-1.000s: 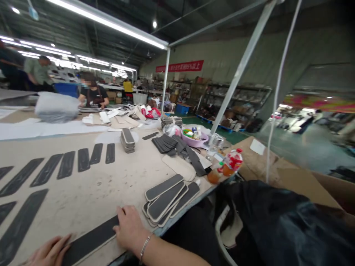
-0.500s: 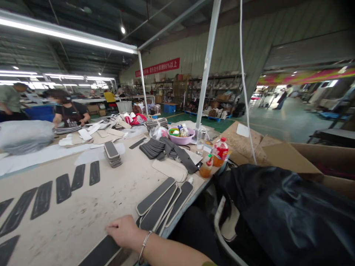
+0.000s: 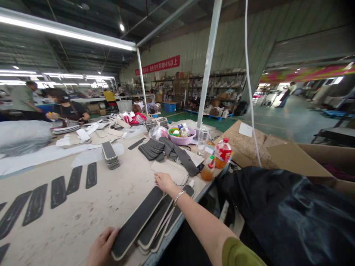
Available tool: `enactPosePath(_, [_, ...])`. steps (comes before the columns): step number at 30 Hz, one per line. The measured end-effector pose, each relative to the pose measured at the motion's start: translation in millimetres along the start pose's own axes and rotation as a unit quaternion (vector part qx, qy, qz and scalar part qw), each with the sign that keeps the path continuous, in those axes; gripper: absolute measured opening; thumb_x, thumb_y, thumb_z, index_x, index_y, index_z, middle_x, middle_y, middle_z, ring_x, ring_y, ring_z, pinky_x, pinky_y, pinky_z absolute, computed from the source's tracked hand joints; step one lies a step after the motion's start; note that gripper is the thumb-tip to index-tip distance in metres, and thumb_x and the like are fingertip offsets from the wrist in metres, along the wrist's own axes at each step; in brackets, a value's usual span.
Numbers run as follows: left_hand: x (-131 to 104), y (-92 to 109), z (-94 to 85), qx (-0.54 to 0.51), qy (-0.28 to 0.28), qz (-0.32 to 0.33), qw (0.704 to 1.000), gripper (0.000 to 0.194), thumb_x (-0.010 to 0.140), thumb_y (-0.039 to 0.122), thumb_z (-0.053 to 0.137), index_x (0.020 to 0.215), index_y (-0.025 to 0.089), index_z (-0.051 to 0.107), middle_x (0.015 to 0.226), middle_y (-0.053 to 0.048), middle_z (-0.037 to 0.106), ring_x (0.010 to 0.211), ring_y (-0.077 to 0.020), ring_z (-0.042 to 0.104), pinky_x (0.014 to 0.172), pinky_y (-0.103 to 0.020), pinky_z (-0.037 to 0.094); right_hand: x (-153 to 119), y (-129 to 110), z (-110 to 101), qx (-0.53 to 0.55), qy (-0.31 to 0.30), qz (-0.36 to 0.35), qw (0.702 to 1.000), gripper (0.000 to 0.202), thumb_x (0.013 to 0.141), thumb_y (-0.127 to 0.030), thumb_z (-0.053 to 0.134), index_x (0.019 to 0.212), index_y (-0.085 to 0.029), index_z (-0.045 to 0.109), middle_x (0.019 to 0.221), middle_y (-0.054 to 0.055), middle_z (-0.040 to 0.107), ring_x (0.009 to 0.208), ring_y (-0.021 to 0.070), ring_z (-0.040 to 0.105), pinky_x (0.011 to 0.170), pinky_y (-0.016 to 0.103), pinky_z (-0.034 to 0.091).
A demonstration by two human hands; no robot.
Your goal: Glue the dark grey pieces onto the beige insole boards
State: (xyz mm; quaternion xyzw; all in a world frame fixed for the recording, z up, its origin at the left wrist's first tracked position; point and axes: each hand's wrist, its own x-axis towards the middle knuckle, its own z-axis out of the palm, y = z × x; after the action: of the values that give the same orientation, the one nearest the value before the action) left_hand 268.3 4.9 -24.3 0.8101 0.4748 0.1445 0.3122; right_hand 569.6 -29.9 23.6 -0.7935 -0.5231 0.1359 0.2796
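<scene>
A long dark grey panel with a pale rim (image 3: pixel 137 221) lies slanting on top of a fanned pile of similar panels (image 3: pixel 158 221) at the table's near right edge. My left hand (image 3: pixel 104 242) is closed at its near end, thumb along the rim; part of that hand is cut off by the frame. At the far end my right hand (image 3: pixel 165 183) has its fingers bent together by the panel's tip, and the fingertips are partly hidden. Just beyond that hand lie pale beige panels (image 3: pixel 173 171).
Glossy dark strips (image 3: pixel 58 192) lie in a row at left, near a small panel stack (image 3: pixel 110 154). Folded grey fabric (image 3: pixel 152 149), a lilac basin (image 3: pixel 181 139) and drink bottles (image 3: pixel 222 152) stand beyond. A black cover (image 3: pixel 277 207) is at right. A co-worker (image 3: pixel 69 109) sits across.
My right hand has moved up and away to the panel's far end. My left hand has come into view. A grey panel formerly at the bottom edge now lies across the pile.
</scene>
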Motion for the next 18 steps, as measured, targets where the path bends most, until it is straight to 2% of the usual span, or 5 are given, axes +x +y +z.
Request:
enactPosePath(4, [10,18,15.9,0.052,-0.009,-0.007,0.999,0.043,0.08,0.05,0.03,0.065,0.026,0.063,0.07,-0.001,0.071,0.073,-0.0222,0.068,0.07,-0.03,0.052,10,47,-13,-0.095,0.034,0.076,0.992,0.03,0.081,-0.018,0.057,0.109,-0.007,0.062,0.111,0.018,0.063,0.106,0.0232,0.057,0.088,0.029,0.042])
enactPosePath(8, [-2,-2,11.0,0.079,0.036,0.036,0.996,0.04,0.079,0.047,0.035,0.089,0.027,0.068,0.097,-0.005,0.071,0.091,-0.0238,0.067,0.084,-0.035,0.051,13,75,-14,-0.172,0.032,0.125,0.977,0.032,0.068,-0.015,0.067,0.1,-0.009,0.065,0.105,0.02,0.063,0.105,0.0284,0.057,0.083,0.033,0.044])
enactPosePath(14, [-58,-62,-32.1,0.096,0.151,-0.013,0.984,0.033,0.078,0.047,0.043,0.083,0.028,0.069,0.088,-0.002,0.071,0.079,-0.02,0.068,0.072,-0.028,0.054,9,69,-14,-0.242,0.007,0.112,0.964,0.033,0.069,-0.019,0.065,0.1,-0.006,0.064,0.103,0.024,0.062,0.106,0.0304,0.056,0.087,0.037,0.041])
enactPosePath(16, [-86,-80,-49.5,0.124,0.195,-0.043,0.972,0.031,0.08,0.045,0.044,0.081,0.027,0.069,0.085,-0.002,0.07,0.078,-0.0191,0.067,0.073,-0.027,0.053,7,73,-14,-0.257,-0.019,0.1,0.961,0.026,0.069,-0.019,0.062,0.092,-0.007,0.067,0.096,0.027,0.063,0.096,0.0322,0.061,0.078,0.039,0.045])
enactPosePath(18, [-114,-98,-67.3,0.163,0.234,-0.078,0.955,0.031,0.082,0.041,0.043,0.082,0.025,0.069,0.083,-0.003,0.069,0.08,-0.0186,0.066,0.075,-0.028,0.052,12,89,-11,-0.254,-0.043,0.131,0.957,0.016,0.068,-0.023,0.062,0.08,-0.014,0.068,0.092,0.024,0.065,0.089,0.0311,0.064,0.069,0.038,0.046])
